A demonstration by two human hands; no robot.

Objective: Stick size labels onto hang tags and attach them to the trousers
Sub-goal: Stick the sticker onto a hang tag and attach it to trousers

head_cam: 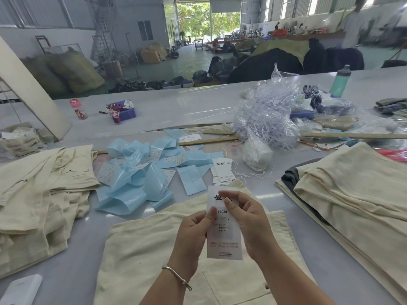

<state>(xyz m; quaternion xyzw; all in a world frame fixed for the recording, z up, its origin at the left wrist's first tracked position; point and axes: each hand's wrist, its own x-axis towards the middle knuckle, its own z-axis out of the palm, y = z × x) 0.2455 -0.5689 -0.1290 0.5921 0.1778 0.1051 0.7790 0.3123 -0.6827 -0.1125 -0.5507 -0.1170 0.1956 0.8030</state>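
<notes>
Hang tag [224,236] is pinched by left hand [193,232] & right hand [244,219] over trousers [136,260]; size label apparently being pressed on. Next: stringing tag to waistband likely req'd.

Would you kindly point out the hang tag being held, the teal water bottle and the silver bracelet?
hang tag [224,245]: head view, lower printed face below the fingers.
teal water bottle [340,83]: head view, middle of its body.
silver bracelet [176,277]: head view, band across the left wrist.

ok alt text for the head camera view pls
Both hands, left hand and right hand, pinch a white hang tag above cream trousers on a grey table. Blue label backing sheets lie beyond.
</notes>
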